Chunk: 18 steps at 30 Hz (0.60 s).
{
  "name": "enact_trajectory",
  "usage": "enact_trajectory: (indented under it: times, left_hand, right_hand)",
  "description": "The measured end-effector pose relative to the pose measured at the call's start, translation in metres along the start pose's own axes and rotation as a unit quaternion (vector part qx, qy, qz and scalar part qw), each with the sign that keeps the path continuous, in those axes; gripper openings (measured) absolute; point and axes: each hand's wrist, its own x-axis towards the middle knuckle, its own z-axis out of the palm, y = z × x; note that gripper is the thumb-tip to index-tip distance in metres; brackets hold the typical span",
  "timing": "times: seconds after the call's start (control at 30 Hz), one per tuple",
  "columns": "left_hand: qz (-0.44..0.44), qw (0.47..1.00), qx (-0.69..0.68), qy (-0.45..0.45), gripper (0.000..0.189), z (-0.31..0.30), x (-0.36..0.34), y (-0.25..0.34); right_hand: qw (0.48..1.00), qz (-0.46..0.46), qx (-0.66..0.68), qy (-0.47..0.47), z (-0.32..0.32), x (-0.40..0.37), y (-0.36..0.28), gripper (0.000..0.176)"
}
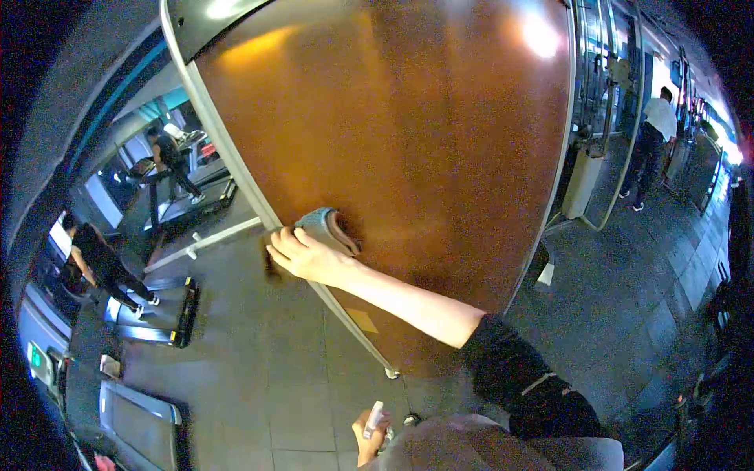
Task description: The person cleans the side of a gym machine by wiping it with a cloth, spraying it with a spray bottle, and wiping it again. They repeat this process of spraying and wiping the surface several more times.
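Observation:
My right hand, at the end of a black sleeve, reaches across to the left edge of a large brown panel with a pale metal frame. Its fingers are closed on a folded grey-blue cloth, which lies against the panel. Low in the view, near my body, my left hand is wrapped round a small bottle with a white spray top. Most of that bottle is hidden by the fingers and my clothing.
A person in dark clothes stands at a treadmill on the left, before a mirror. Another treadmill is at lower left. At far right, a person in a light top is near gym machines. Dark tiles cover the floor.

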Motion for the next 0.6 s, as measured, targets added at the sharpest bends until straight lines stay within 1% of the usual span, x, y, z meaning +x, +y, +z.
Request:
enact_trajectory:
  times: [0.07, 0.1, 0.13, 0.2, 0.23, 0.33, 0.4, 0.47, 0.5, 0.53, 0.57, 0.6]
  left_hand:
    - [-0.022, 0.999, -0.023, 0.011, 0.016, -0.006, -0.007, 0.006]
    - [0.005, 0.999, 0.019, 0.027, 0.016, -0.008, -0.008, 0.009]
    - [0.006, 0.999, 0.016, 0.028, 0.016, -0.012, -0.008, 0.003]
    - [0.025, 1.0, -0.006, 0.007, 0.012, -0.019, -0.005, -0.018]
    - [0.025, 0.999, 0.026, 0.007, 0.012, -0.021, -0.003, -0.021]
    - [0.02, 1.0, 0.002, -0.014, 0.013, -0.018, -0.002, 0.003]
    - [0.022, 1.0, 0.011, -0.018, 0.016, -0.015, 0.011, -0.007]
    - [0.006, 0.998, 0.053, -0.031, 0.017, -0.01, 0.018, -0.002]
    - [0.005, 0.998, 0.055, -0.036, 0.017, -0.006, 0.021, 0.0]
    - [0.033, 0.996, 0.06, -0.049, 0.018, -0.001, 0.026, 0.003]
    - [0.063, 0.994, 0.064, -0.061, 0.019, 0.003, 0.03, 0.007]
    - [0.064, 0.994, 0.065, -0.064, 0.019, 0.007, 0.033, 0.01]
  right_hand:
    - [0.998, -0.038, 0.038, -0.03, -0.014, -0.021, 0.009, 0.04]
    - [0.997, -0.026, 0.067, -0.028, -0.023, -0.032, 0.017, 0.041]
    - [0.995, -0.014, 0.095, -0.025, -0.034, -0.043, 0.027, 0.042]
    - [0.995, 0.013, 0.098, -0.01, -0.056, -0.063, 0.054, 0.041]
    - [0.996, 0.039, 0.081, 0.006, -0.067, -0.07, 0.069, 0.04]
    - [0.99, 0.125, 0.045, 0.039, -0.099, -0.088, 0.117, 0.038]
    - [0.976, 0.188, 0.048, 0.102, -0.107, -0.104, 0.153, 0.035]
    - [0.938, 0.284, 0.062, 0.19, -0.105, -0.124, 0.186, 0.046]
    - [0.923, 0.316, 0.057, 0.211, -0.101, -0.139, 0.201, 0.052]
    - [0.907, 0.348, 0.052, 0.233, -0.093, -0.157, 0.212, 0.06]
    - [0.87, 0.39, 0.114, 0.28, -0.085, -0.168, 0.221, 0.061]
    - [0.825, 0.427, 0.174, 0.326, -0.077, -0.18, 0.228, 0.062]
